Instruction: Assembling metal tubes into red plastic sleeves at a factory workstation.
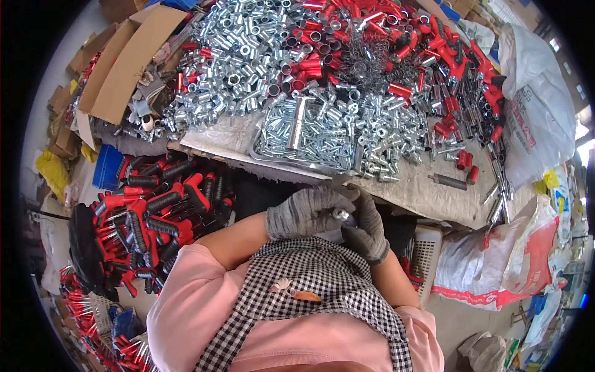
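Just above my lap, at the front edge of the bench, both hands meet in grey knitted gloves. My right hand (pixel 370 230) is closed around a small part with a shiny round metal end (pixel 341 214) and a dark body. Most of that part is hidden by the glove. My left hand (pixel 305 211) has its fingers curled together beside the metal end; what they pinch, if anything, is hidden. Beyond the hands stands a clear tray (pixel 257 152) of small silver screws or pins, with a long shiny metal tube (pixel 299 124) lying across them.
Silver sleeves (pixel 248 56) are heaped at the back, with red tubes (pixel 310 65) and dark springs (pixel 369 59) to their right. Red-and-black handled tools (pixel 155 211) fill the left side. A grey rod (pixel 447 181) lies right. White sacks (pixel 496 254) and a cardboard box (pixel 124 68) flank the bench.
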Motion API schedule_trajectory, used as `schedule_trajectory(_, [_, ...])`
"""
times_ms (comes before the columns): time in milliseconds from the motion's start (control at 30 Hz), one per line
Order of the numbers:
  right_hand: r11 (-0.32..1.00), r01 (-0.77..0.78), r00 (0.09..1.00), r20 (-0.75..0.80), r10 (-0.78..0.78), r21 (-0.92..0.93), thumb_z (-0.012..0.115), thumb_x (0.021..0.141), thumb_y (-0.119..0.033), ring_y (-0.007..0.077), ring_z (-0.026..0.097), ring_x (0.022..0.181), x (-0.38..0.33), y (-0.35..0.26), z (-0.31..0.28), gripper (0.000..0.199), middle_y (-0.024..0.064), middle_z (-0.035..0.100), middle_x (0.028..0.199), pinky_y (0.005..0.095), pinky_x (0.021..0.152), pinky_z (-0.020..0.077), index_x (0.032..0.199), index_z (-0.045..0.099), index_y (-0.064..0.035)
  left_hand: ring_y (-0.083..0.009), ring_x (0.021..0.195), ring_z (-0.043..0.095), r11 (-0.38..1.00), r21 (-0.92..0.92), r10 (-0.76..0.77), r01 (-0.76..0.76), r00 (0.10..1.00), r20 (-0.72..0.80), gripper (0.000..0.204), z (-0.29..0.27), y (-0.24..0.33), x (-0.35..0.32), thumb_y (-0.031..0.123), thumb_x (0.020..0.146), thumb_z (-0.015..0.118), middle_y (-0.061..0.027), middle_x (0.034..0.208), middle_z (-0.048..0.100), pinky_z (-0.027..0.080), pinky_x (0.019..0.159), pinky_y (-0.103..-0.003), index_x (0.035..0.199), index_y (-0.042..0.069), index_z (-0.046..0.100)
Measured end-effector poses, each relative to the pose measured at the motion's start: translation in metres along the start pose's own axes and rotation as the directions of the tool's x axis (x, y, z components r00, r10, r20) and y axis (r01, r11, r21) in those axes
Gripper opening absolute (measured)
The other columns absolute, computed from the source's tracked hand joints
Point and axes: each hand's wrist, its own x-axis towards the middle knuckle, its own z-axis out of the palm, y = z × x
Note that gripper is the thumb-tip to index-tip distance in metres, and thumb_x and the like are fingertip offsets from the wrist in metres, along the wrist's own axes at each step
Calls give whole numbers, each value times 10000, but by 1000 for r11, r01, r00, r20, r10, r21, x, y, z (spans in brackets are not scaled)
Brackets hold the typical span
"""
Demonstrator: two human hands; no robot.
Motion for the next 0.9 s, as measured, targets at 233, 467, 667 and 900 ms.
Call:
schedule_trajectory(233, [997, 80, 994, -74, -80, -2, 808, 713, -348, 166, 581, 958, 11, -2, -2, 922, 86, 567, 1113, 296, 818, 488, 1439, 291, -112, -332, 1100, 566, 954, 296, -55, -43, 947, 315, 507, -44, 27, 47, 285, 782, 698, -103, 1320, 520, 448, 937, -425, 1249, 147, 558])
schedule_trajectory(467, [620, 260, 868, -460, 185, 740, 481, 966, -332, 45, 419, 522, 32, -63, -83, 376, -35, 438, 706, 185, 454, 388, 1204, 496, -42, -376, 985, 611, 354, 802, -178, 482, 876, -448, 666, -152, -19, 168, 240, 757, 658, -241, 1059, 622, 486, 842, -422, 1343, 70, 391])
schedule_trajectory(667, [911, -272, 852, -363, 377, 308, 557, 907, -352, 99, 424, 426, -6, -73, -9, 469, 31, 498, 631, 188, 353, 322, 1215, 496, -4, -383, 977, 609, 388, 773, -151, 502, 862, -484, 732, -158, -39, 192, 270, 710, 636, -268, 1044, 616, 479, 848, -444, 1352, 32, 376])
schedule_trajectory(900, [932, -217, 912, -401, 88, -289, 609, 861, -228, 80, 524, 668, -14, -84, -11, 408, 31, 602, 800, 222, 608, 429, 1168, 564, 36, -384, 905, 621, 388, 717, -20, 579, 783, -621, 571, -167, -10, 152, 384, 709, 640, -235, 945, 650, 486, 851, -432, 1156, 32, 585])
